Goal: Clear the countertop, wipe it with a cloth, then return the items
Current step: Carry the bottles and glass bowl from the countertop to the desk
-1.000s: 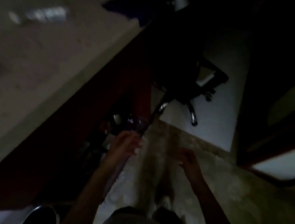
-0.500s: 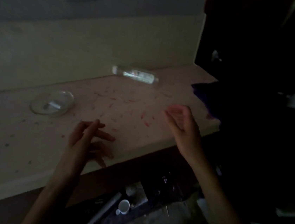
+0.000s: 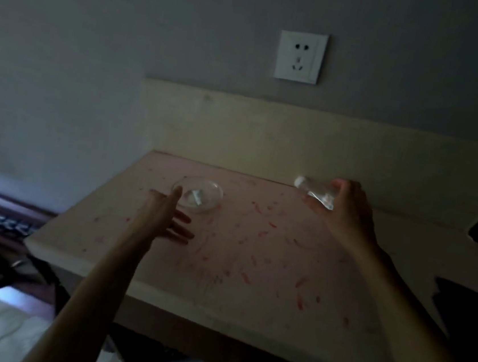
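Two things sit at the back of the counter in front of you: a glass dish toward the left and a clear bottle toward the right, close to the pale upstand along the wall. Your right hand is curled around the bottle's right part, fingers wrapped over the top and the cap end poking out to the left; whether the bottle rests on the counter or is raised off it you cannot tell in this dim light. Your left hand reaches toward the dish with fingers spread wide and holding nothing, one fingertip at the dish's near-left rim, though actual contact cannot be made out. Something pale lies inside the dish, too blurred to name. Red flecks and smears are scattered over the pinkish surface, thickest in the middle and toward the near edge. A dark cloth hangs over the counter's right end, well apart from both hands. A white socket is fixed to the grey wall above the upstand
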The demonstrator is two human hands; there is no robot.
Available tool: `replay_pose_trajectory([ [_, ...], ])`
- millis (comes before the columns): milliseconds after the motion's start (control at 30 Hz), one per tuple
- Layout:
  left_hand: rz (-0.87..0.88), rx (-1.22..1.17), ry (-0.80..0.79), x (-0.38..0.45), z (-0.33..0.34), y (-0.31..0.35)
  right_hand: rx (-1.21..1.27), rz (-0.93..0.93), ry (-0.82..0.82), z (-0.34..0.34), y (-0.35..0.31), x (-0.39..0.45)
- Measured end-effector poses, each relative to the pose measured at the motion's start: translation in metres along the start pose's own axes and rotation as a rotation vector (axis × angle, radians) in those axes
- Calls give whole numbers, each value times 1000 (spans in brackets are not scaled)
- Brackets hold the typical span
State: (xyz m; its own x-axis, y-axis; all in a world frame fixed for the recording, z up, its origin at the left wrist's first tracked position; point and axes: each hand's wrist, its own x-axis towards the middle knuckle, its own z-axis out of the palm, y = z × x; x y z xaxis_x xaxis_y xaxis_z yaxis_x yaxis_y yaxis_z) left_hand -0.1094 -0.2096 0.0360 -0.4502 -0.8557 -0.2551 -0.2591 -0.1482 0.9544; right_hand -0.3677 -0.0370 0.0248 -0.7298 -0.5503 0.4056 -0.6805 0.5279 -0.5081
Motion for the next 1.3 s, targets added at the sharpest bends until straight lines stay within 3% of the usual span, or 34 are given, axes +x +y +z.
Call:
replay_pose_trajectory([
  [133, -90, 49, 123, 30, 6, 3, -96, -23, -50, 18, 8, 23],
  [300, -169, 82, 151, 54, 14, 0, -246, -58, -50, 37, 22, 38],
  [467, -46, 642, 239, 81, 15, -14, -417, -10, -96, 44, 28, 47],
  [633, 67, 836, 327, 80, 17, -12, -262, -99, -168, 37, 6, 43],
  [700, 35, 784, 328, 74, 8, -9, -98, -141, -181, 31, -14, 40],
  [733, 11, 647, 322, 67, 5, -8, -20, -161, -192, 27, -24, 38],
  [800, -59, 73, 255, 51, -6, -1, 136, -184, -236, 22, -50, 30],
  [833, -35, -9, 296, 42, -13, -4, 222, -184, -262, 21, -65, 25],
  [967, -75, 37, 450, -11, -57, -15, 649, -184, -369, 27, -131, -14],
  [1100, -57, -5, 618, -67, -111, -49, 959, -181, -621, 60, -196, -65],
  [1300, -177, -153, 827, -154, -184, -117, 1091, -286, -986, 118, -282, -161],
])
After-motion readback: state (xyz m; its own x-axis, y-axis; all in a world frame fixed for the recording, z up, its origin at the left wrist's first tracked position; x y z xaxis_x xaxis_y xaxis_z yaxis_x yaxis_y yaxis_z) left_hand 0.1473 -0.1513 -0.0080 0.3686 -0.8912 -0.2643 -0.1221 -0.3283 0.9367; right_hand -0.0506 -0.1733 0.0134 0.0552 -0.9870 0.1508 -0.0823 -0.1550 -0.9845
